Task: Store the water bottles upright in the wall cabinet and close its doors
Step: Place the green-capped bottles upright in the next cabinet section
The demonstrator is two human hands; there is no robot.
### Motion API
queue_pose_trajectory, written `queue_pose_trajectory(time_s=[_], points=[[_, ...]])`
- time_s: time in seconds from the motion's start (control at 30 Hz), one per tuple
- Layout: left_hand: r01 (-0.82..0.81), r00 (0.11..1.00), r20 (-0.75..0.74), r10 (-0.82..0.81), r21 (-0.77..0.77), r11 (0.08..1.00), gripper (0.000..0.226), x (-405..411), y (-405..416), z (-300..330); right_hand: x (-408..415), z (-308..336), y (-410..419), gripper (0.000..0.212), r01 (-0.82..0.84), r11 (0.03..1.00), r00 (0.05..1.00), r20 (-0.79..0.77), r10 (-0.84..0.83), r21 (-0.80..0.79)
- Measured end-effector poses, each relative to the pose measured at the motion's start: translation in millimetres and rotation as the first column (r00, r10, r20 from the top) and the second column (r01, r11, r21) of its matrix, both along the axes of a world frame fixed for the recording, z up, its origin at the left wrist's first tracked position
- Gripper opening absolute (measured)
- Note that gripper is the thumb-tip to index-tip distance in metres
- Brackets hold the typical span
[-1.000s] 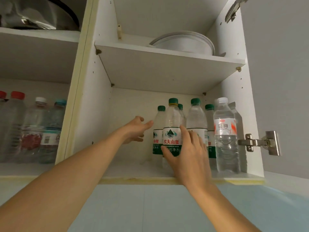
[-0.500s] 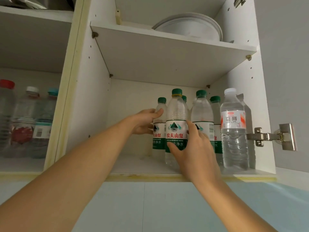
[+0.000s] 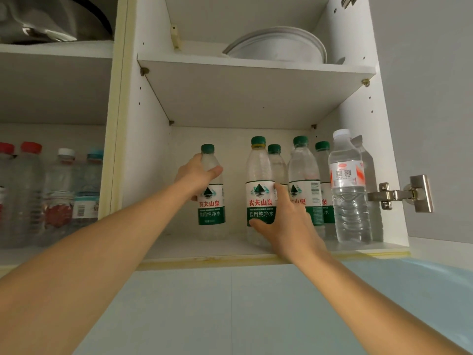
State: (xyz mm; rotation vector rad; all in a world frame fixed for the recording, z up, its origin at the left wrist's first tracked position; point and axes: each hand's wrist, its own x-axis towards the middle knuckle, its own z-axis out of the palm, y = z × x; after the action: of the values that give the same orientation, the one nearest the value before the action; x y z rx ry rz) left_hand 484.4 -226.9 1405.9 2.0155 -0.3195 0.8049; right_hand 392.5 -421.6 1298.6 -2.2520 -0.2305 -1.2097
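Left hand (image 3: 196, 175): grip grasping the left green-cap bottle (image 3: 211, 193) at its shoulder, thumb across the front, fingers wrapped behind. Bottle upright on the lower shelf (image 3: 179, 245) of the wall cabinet (image 3: 143, 160), standing apart from the other bottles. Left arm reaches up from lower left, forearm bare.

Right hand (image 3: 289, 224): grip grasping the front green-cap bottle (image 3: 259, 185) low on its label, thumb on the front, index finger up along the right side. Bottle upright near the shelf's front edge. Right arm comes up from lower right.

Just right of and behind it: three more green-cap bottles (image 3: 303, 175), upright, packed close. Far right: white-cap bottle (image 3: 348, 185), upright beside the cabinet's side wall. Door hinge (image 3: 401, 194) on that wall; doors open.

Upper shelf (image 3: 256, 73): stacked white plates (image 3: 279, 46).

Left compartment: red-cap, white-cap and blue-cap bottles (image 3: 51, 190), upright, blurred. Metal pot (image 3: 51, 19) on the shelf above them.
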Motion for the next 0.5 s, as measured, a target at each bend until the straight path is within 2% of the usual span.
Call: queue_pose_trajectory(time_s=[0.13,0.27,0.37,0.5], points=[[-0.189,0.982,0.013,0.189,0.118,0.975,0.067,-10.2,21.2,2.3,1.6,7.3,-0.5,0.072,-0.086,0.996,0.995,-0.042,0.085,-0.007],[-0.21,0.977,-0.018,0.215,0.141,0.967,0.073,-17.7,30.6,2.4,7.7,27.2,-2.2,0.069,-0.136,0.991,0.968,-0.215,0.128,-0.02],[-0.217,0.976,0.013,0.219,0.182,0.959,0.087,-17.8,28.9,-3.9,14.4,45.6,6.5,0.07,-0.177,0.983,0.93,-0.336,0.151,-0.048],[-0.234,0.972,0.073,0.223,0.266,0.935,0.125,-19.9,31.1,-10.5,30.6,60.5,28.3,0.075,-0.23,0.971,0.864,-0.47,0.178,-0.056]])
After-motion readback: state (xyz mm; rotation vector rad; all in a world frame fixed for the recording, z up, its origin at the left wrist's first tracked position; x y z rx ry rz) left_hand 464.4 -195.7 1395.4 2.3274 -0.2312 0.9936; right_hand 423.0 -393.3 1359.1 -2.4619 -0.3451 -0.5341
